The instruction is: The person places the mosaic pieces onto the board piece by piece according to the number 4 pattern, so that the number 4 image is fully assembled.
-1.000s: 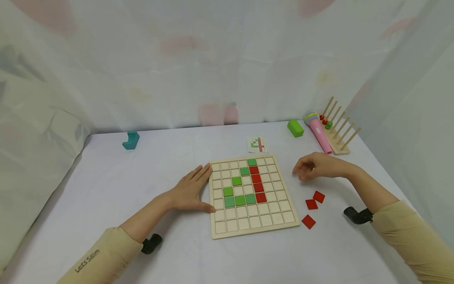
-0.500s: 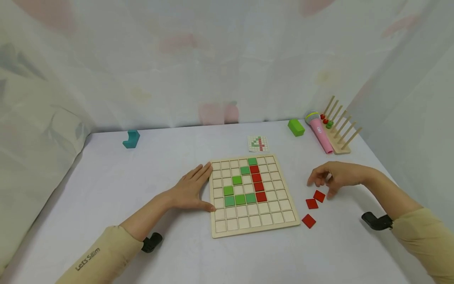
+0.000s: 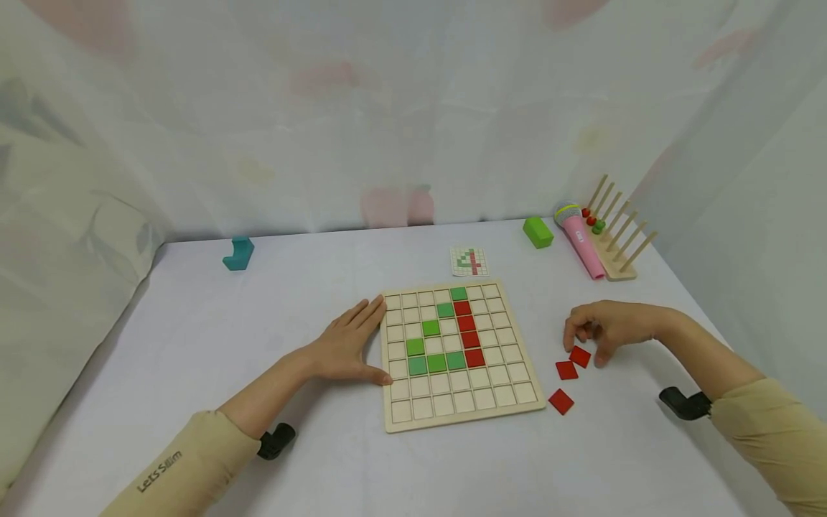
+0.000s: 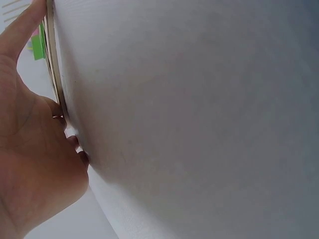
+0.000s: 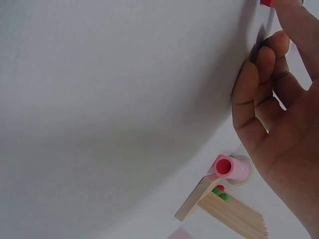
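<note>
A square wooden grid board [image 3: 441, 408] lies on the white table, with green tiles [image 3: 436, 362] and a column of red tiles [image 3: 466, 324] set in its cells. My left hand [image 3: 342, 350] lies with fingers spread against the board's left edge, thumb at its rim; the left wrist view shows the palm beside that edge. To the right of the board lie three loose red tiles. My right hand [image 3: 614, 327] is low over the farthest red tile [image 3: 579, 356], index fingertip right at its left corner and thumb a little off its right side. The other fingers are bent.
Two more red tiles [image 3: 566, 370] [image 3: 561, 401] lie nearer the board. Behind it is a small pattern card [image 3: 469, 263]. A green block [image 3: 538, 233], a pink toy microphone [image 3: 583, 244] and a wooden peg stand [image 3: 618, 267] are at back right, a teal block [image 3: 240, 254] at back left.
My right hand has moved right and toward me, from beside the board down to the farthest loose red tile. The left hand stays at the board's edge.
</note>
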Demonstrator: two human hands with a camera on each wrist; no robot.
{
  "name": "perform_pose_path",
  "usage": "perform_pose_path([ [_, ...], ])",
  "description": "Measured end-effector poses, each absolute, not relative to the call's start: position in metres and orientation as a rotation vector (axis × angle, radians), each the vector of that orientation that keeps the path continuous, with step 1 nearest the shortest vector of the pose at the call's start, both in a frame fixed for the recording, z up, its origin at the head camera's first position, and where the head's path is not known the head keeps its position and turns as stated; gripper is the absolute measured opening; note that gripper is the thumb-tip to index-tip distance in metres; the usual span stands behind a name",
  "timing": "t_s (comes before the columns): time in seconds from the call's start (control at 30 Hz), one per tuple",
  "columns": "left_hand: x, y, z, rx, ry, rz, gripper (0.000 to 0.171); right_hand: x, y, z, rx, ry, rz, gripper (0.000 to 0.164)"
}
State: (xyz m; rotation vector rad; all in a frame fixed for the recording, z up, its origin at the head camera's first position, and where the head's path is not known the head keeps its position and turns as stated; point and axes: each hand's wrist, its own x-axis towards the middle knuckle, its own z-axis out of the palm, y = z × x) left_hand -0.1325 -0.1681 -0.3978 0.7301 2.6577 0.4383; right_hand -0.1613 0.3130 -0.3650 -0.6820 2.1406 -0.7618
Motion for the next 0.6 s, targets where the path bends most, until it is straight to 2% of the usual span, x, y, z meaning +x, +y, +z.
perform_pose_path([
  [0.6, -0.1319, -0.1682, -0.3963, 0.731, 2.653, 0.447, 0.127, -0.1596, 0.3077, -0.3673, -0.690, 2.202, -0.735, 0.024],
])
